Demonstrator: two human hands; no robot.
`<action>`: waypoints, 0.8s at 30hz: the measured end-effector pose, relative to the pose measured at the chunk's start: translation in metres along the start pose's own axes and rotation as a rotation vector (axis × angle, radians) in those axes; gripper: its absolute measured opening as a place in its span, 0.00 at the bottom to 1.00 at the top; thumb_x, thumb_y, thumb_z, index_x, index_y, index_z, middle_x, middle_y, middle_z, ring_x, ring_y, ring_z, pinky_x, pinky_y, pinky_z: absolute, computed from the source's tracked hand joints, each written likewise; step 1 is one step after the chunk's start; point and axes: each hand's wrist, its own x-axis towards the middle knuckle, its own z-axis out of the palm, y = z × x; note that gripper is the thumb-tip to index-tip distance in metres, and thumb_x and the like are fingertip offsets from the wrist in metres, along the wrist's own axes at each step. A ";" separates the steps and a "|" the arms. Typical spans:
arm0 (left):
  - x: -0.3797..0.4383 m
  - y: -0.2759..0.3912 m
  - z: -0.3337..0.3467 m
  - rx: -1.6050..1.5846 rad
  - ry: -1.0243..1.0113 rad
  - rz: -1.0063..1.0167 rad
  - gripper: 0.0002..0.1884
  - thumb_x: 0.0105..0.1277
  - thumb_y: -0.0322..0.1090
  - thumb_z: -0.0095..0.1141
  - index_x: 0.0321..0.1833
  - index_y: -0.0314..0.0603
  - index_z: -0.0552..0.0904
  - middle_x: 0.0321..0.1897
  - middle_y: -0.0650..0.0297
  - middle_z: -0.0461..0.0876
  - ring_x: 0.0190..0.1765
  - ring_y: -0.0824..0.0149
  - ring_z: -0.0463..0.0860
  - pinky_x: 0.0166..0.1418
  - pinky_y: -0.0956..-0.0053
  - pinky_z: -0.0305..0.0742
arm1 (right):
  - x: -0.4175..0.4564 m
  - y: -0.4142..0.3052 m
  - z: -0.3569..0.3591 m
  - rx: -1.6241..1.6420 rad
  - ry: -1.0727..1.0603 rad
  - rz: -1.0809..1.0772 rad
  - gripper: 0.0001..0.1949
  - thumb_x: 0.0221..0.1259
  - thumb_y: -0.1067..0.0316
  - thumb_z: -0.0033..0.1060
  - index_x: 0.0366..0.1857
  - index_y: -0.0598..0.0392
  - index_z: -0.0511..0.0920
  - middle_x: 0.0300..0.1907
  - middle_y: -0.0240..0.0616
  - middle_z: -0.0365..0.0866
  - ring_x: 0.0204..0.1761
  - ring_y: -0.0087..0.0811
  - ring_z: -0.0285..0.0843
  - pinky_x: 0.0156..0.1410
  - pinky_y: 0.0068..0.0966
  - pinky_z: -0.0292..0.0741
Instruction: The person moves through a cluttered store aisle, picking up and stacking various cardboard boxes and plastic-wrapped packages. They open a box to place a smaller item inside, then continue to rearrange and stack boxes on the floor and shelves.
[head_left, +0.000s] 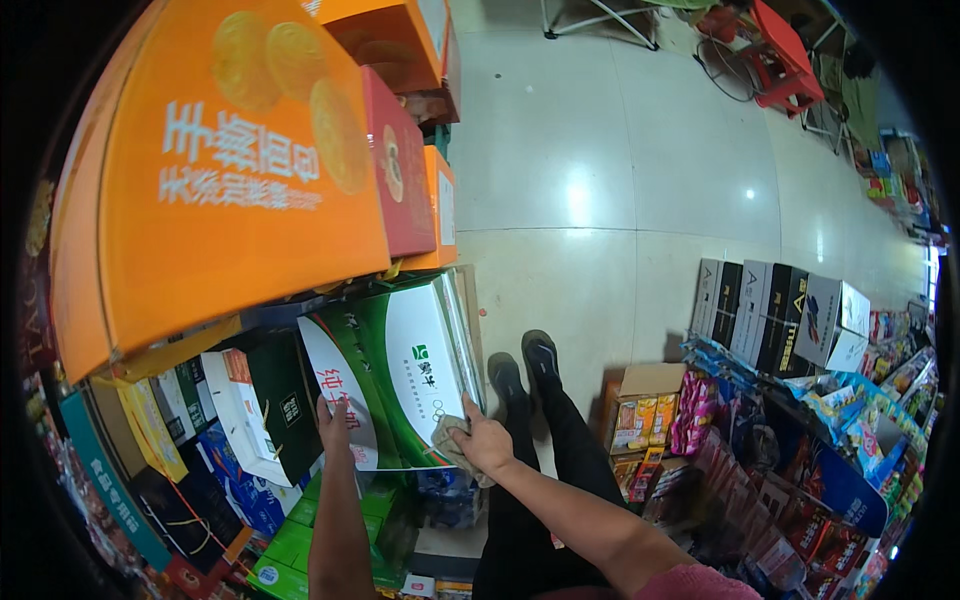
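Observation:
A green and white milk carton box with printed writing lies before me on a stack of similar flat boxes. My left hand rests on the box's left end, its fingers against the printed face. My right hand is at the near right edge of the box and holds a crumpled beige cloth against it. To the left of the box stands a dark green and white gift box with a cord handle.
Large orange cartons are piled at the upper left. Green boxes sit below my left arm. At the right are black and white cartons, an opened brown carton and packaged snacks. A red plastic stool stands farther off.

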 end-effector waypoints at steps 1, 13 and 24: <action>-0.003 0.005 0.005 0.017 0.003 -0.019 0.28 0.65 0.34 0.55 0.68 0.45 0.63 0.43 0.64 0.78 0.35 0.74 0.78 0.36 0.78 0.74 | 0.000 0.003 -0.001 0.010 0.007 -0.001 0.36 0.57 0.53 0.56 0.69 0.49 0.54 0.36 0.55 0.80 0.38 0.54 0.79 0.44 0.44 0.74; -0.020 -0.099 -0.080 -0.274 0.167 -0.203 0.32 0.66 0.62 0.40 0.64 0.47 0.68 0.56 0.60 0.75 0.60 0.62 0.71 0.59 0.60 0.67 | 0.036 0.100 0.026 0.357 -0.071 0.188 0.30 0.65 0.40 0.34 0.65 0.46 0.63 0.47 0.56 0.78 0.51 0.53 0.75 0.55 0.41 0.70; -0.041 -0.113 -0.011 -0.941 -0.072 -0.330 0.31 0.68 0.59 0.39 0.66 0.45 0.65 0.63 0.58 0.68 0.63 0.53 0.68 0.65 0.53 0.65 | 0.053 0.142 0.125 0.854 -0.003 0.294 0.27 0.69 0.43 0.29 0.67 0.44 0.60 0.58 0.57 0.70 0.62 0.53 0.65 0.66 0.34 0.61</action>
